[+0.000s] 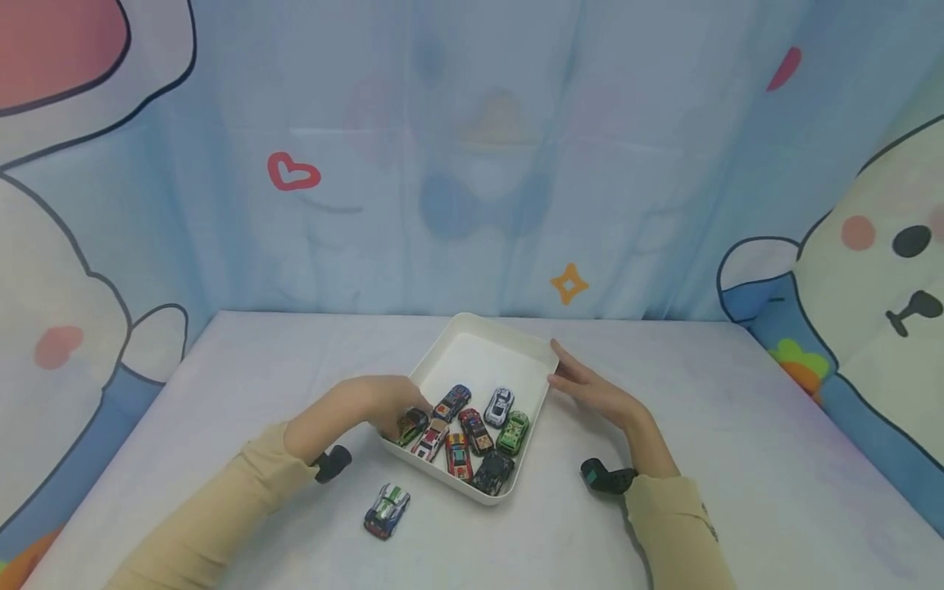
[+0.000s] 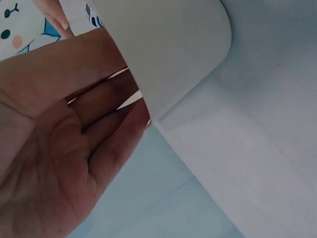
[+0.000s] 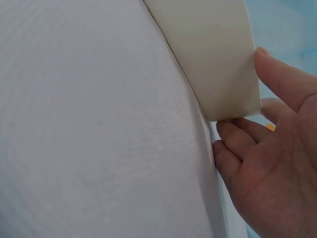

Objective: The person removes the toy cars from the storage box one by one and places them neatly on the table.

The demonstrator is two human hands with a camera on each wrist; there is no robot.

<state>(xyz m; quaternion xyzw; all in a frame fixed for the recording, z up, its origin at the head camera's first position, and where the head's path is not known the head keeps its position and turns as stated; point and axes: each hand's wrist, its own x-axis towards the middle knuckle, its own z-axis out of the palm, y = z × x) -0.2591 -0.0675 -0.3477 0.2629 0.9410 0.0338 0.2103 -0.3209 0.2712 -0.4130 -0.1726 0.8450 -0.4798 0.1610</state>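
A shallow white tray [image 1: 483, 348] sits slanted on the table with several small toy cars in its near half. My left hand [image 1: 387, 403] reaches over the tray's left wall, with thumb and fingers on either side of a dark green toy car [image 1: 413, 426] in the corner. In the left wrist view the tray wall [image 2: 173, 44] hides those fingertips. My right hand [image 1: 593, 393] grips the tray's far right corner. The right wrist view shows its thumb at the rim and its fingers [image 3: 235, 141] at the lower edge of the tray wall [image 3: 213, 59].
A green, white and blue toy car [image 1: 387, 511] lies on the white tabletop [image 1: 509, 549], in front of the tray. Inside the tray are a black car [image 1: 492, 473], a bright green car [image 1: 513, 433] and a white car [image 1: 499, 406]. A patterned blue curtain [image 1: 627, 123] hangs behind.
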